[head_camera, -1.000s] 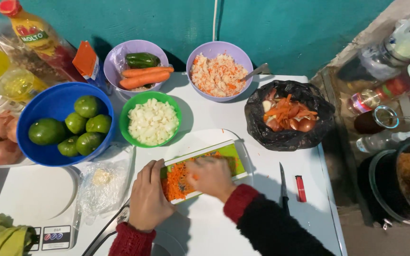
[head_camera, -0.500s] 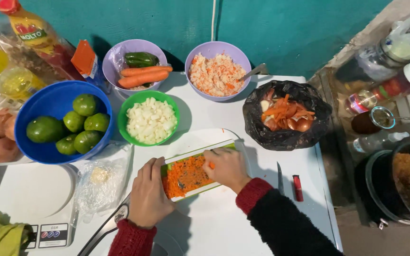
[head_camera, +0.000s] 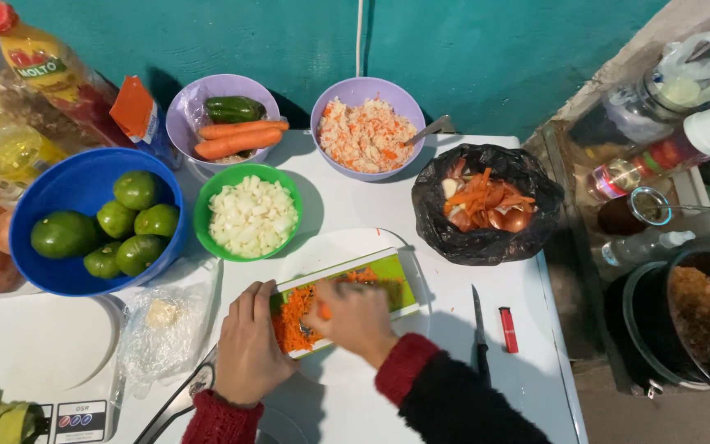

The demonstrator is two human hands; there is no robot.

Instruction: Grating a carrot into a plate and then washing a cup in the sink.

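Table (head_camera: 454, 362), white, cut off at the lower edge; both forearms run out of view there. Plate (head_camera: 347, 247) under the grater mostly covered. Grater (head_camera: 388, 275), flat, green-framed, lies across the plate at table centre, its near end hidden by the hands. Left hand (head_camera: 248, 349) clamps the grater's left end. Right hand (head_camera: 359, 316), blurred, closes on a carrot piece (head_camera: 323, 311), only an orange tip showing. Grated carrot (head_camera: 291, 322) heaps beneath, bright orange shreds.

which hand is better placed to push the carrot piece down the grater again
Right. The right hand already presses the carrot piece onto the green grater, while the left hand grips the grater's near end, steadying it.
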